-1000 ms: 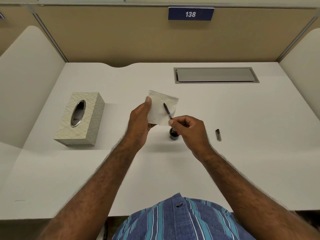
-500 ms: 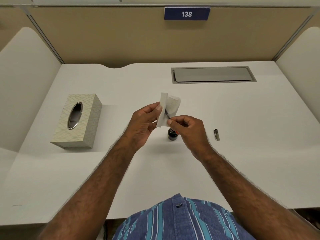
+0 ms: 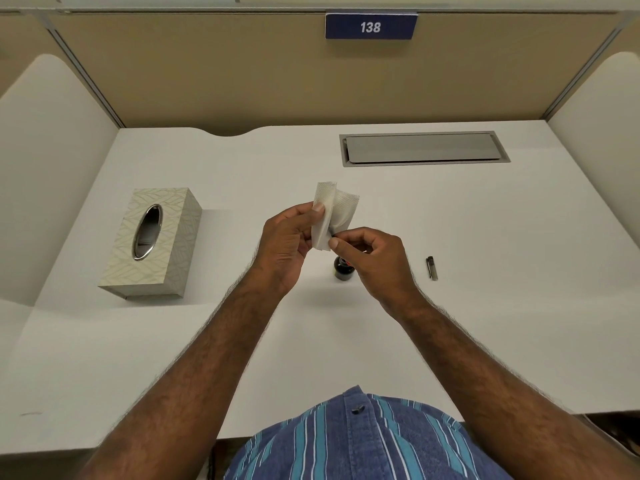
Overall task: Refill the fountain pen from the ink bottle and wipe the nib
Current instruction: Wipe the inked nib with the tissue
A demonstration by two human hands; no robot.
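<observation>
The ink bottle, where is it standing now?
In the head view the ink bottle stands on the white desk near the middle, just below the right hand, with the tissue box to its left.

worktop point(image 3: 485, 220): white, lying between pale side dividers | tissue box point(image 3: 152, 244): patterned, sitting at the left, oval opening facing up | cable hatch point(image 3: 424, 148): grey lid lying shut at the back right | sign point(image 3: 370, 27): blue, showing 138 on the tan partition | shirt point(image 3: 363, 441): blue striped, showing at the near edge
</observation>
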